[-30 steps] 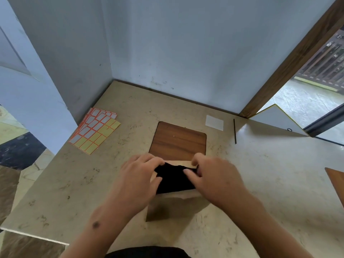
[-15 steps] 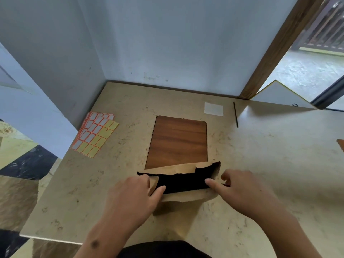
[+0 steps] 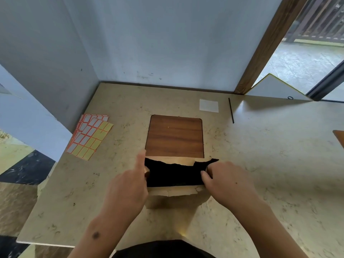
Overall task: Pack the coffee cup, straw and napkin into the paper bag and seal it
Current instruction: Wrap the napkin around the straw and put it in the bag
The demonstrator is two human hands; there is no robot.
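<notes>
Bag point(image 3: 175, 197) stands at the table's point(image 3: 260, 164) near edge, mouth spread wide: left hand point(image 3: 128, 187) presses its rim, forefinger straight; right hand point(image 3: 226, 180) pinches the other side. Next, likely fetching napkin point(image 3: 208, 105) and straw point(image 3: 231, 110) beyond; no cup visible.

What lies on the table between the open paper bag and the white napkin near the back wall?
In the head view, the brown wooden board lies between the paper bag and the napkin, then a strip of bare table.
</notes>
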